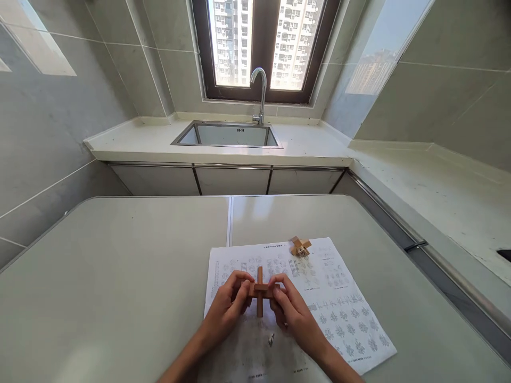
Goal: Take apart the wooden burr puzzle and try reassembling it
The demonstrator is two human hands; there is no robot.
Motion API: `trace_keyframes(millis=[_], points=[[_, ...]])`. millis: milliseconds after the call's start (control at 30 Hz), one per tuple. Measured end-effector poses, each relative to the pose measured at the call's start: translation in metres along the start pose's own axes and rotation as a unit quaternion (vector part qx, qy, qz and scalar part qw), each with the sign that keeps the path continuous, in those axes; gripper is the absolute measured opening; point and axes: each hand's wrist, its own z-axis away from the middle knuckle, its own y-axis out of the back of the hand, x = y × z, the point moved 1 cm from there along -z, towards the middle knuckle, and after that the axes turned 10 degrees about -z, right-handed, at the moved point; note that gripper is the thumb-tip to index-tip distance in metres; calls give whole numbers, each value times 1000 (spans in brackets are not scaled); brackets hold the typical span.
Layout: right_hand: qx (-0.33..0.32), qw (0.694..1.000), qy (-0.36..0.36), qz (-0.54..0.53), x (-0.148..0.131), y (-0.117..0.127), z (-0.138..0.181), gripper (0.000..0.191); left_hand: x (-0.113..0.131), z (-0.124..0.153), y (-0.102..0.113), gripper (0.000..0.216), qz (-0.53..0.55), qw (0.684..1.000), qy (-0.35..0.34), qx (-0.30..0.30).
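Both hands, left hand and right hand, pinch a wooden cross puzzle between curled fingertips above the instruction sheet (a second puzzle lies beyond the fingers). Assembly seems midway; next calls for steady, aligned sliding.

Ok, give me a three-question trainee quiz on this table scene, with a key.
1. True or false: the wooden cross puzzle is held by both the left hand and the right hand.
2. Where does the smaller wooden puzzle lie? A) in the sink B) on the printed sheet C) on the bare table
3. Fill in: the faucet stands behind the ____, below the window.

Key:
1. True; each hand grips one end of its horizontal bar.
2. B; it lies near the far edge of the printed sheet, apart from the hands.
3. sink.
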Motion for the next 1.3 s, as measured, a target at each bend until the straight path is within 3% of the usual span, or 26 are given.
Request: trace_keyframes(millis=[100, 333, 700, 867, 1067, 1300], points=[[15, 999, 10, 29, 5, 2, -8, 46, -3, -2, 2, 45, -18, 999, -4, 26], [19, 999, 7, 49, 15, 10, -19, 52, -8, -5, 4, 41, -97, 994, 10, 49], [20, 1000, 2, 24, 23, 12, -24, 50, -12, -7, 6, 15, -211, 960, -80, 165], [16, 1000, -3, 24, 20, 11, -24, 51, -10, -7, 10, 11, -184, 972, -67, 132], [-1, 1000, -1, 17, 18, 8, -24, 52, -9, -6, 11, 18, -259, 948, -156, 95], [1, 998, 0, 62, 17, 7, -20, 49, -15, -6, 12, 15, -277, 941, -162, 109]])
